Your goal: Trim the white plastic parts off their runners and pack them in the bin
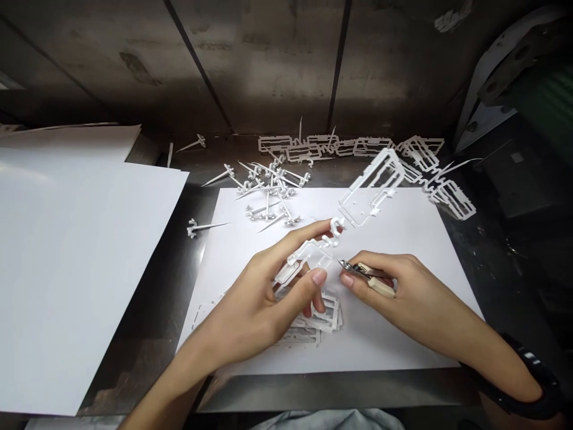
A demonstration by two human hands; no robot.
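My left hand (273,292) is closed around a white plastic part frame (371,185), which reaches up and to the right. Its two rectangular lattices join at a curved piece by the index fingertip. In my right hand (394,278) are small side cutters (371,276) with cream handles. Their metal tips point left, a short gap from the held frame. Beneath my left hand more flat white frames (329,313) lie stacked on a white sheet (403,334). The palm and fingers hide part of this stack.
Loose white pointed pieces with hooked ends (268,191) are heaped behind my left hand. Further white frames (373,147) line the back of the metal bench (286,391). Large white sheets (80,269) cover the left side. A green machine part (544,98) stands at the right.
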